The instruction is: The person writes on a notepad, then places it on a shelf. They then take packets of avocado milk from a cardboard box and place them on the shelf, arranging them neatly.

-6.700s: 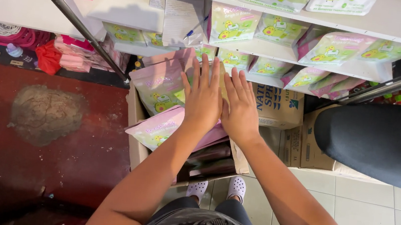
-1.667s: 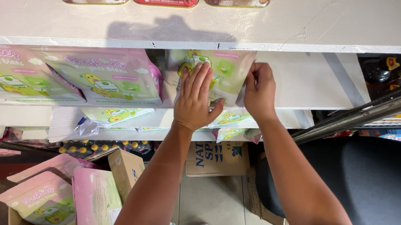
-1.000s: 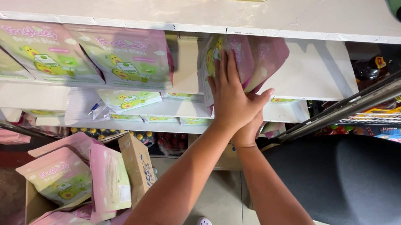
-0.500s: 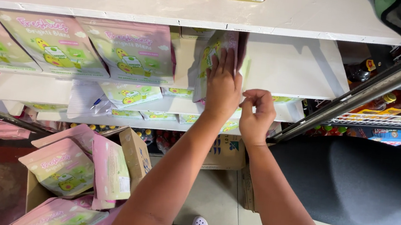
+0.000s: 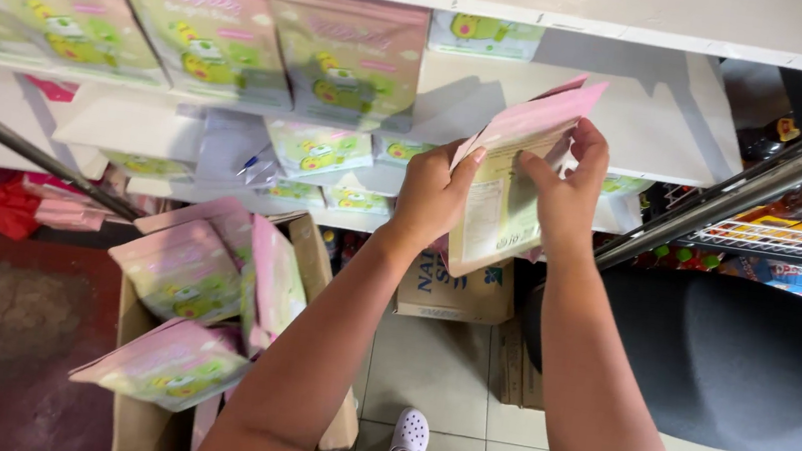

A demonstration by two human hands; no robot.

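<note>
Open cardboard box point(image 5: 312, 256), near left: loose pink-and-green pouches point(image 5: 176, 270) standing and leaning inside.
Pouch point(image 5: 511, 183): flat, pink top, pale green printed back; gripped by left hand point(image 5: 431, 197) and right hand point(image 5: 564, 186) before the white shelf point(image 5: 673, 136).

Both bare arms reach up and forward, forearms nearly parallel, wrists close together. The left hand point(image 5: 429, 199) curls with its back to the camera, thumb raised. The right hand point(image 5: 566, 189) sits slightly higher, fingers bent and pinching, thumb pointing inward.
</note>
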